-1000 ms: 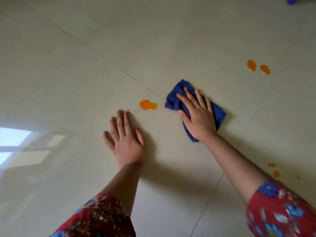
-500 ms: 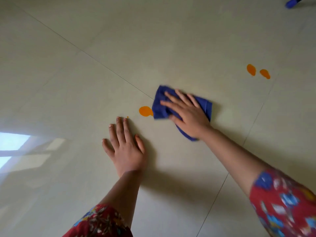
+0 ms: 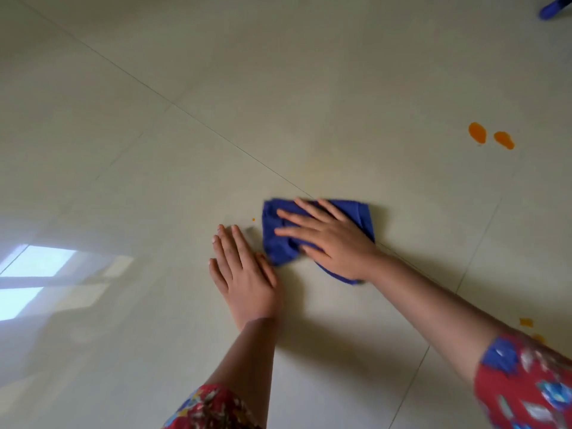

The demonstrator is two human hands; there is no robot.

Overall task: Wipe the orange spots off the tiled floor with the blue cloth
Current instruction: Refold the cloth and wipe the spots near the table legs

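The blue cloth [image 3: 280, 241] lies bunched on the pale tiled floor [image 3: 278, 103] at the middle of the view. My right hand [image 3: 332, 239] presses flat on it with fingers spread, pointing left. My left hand [image 3: 244, 274] rests flat on the floor just left of the cloth, empty, its thumb almost touching the cloth's edge. A tiny orange speck [image 3: 253, 219] sits beyond my left fingertips. Two orange spots [image 3: 477, 132] lie side by side at the far right. Two smaller orange spots [image 3: 526, 322] show near my right sleeve.
A blue object [image 3: 554, 9] pokes in at the top right corner. Grout lines cross the floor diagonally. A bright window reflection [image 3: 34, 274] shines on the tiles at the left.
My right hand slid the cloth leftward over the orange spot near my left hand; that spot no longer shows. My left hand stayed planted.
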